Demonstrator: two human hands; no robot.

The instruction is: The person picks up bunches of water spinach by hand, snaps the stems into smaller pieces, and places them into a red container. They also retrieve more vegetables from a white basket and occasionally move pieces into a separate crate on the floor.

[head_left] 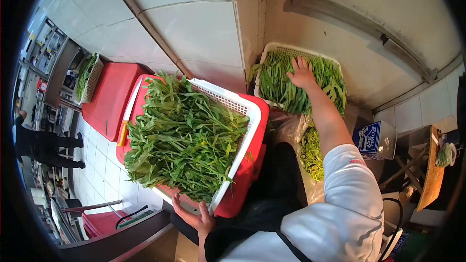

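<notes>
My right hand [302,73] reaches out and lies with spread fingers on long leafy greens [281,80] in a white perforated basket [286,47] by the wall. Close to my body, my left hand [196,219] rests against the near rim of a second white basket [247,109], its thumb and fingers apart. That basket is heaped with leafy green stalks [187,140] and sits on a red lid [257,160]. A knife with a yellow handle [123,133] lies along the lid's far left side, beside the leaves.
A clear plastic bag [315,191] with cut green stems [312,153] is below my right arm. A blue "Royal" tin [374,139] stands to the right, near a wooden board [430,170]. Another red lid [109,94] and basket of greens [92,85] are left. A person [43,143] stands farther off.
</notes>
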